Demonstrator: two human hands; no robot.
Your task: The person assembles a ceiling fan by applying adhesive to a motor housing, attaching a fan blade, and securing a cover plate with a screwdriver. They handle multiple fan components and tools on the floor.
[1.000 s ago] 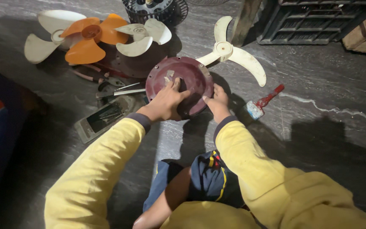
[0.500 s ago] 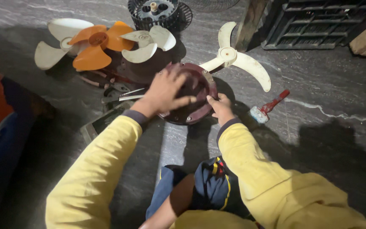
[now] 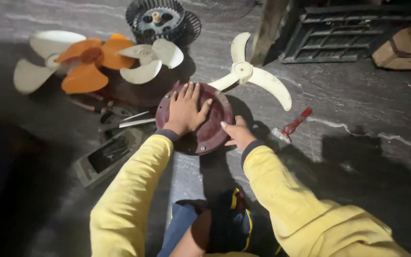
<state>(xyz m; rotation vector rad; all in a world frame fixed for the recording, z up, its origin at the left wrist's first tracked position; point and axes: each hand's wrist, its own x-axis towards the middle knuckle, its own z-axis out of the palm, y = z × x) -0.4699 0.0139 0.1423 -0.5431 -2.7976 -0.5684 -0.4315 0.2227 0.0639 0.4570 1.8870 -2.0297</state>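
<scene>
Left hand [image 3: 186, 110] lies flat, fingers spread, on the maroon round motor cover [image 3: 197, 119] at frame centre, steadying it; right hand [image 3: 238, 134] clasps its lower-right rim.

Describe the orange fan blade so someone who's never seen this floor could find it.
Start at the dark red round cover under the left hand, then look up and left to three overlapping fan blades. The orange fan blade lies between two cream ones, the only coloured one.

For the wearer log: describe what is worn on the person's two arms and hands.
Both arms wear long bright yellow sleeves, left sleeve, right sleeve, each ending in a dark ribbed cuff at the wrist. Left hand and right hand are bare: no gloves, and no rings or watch visible.
</scene>
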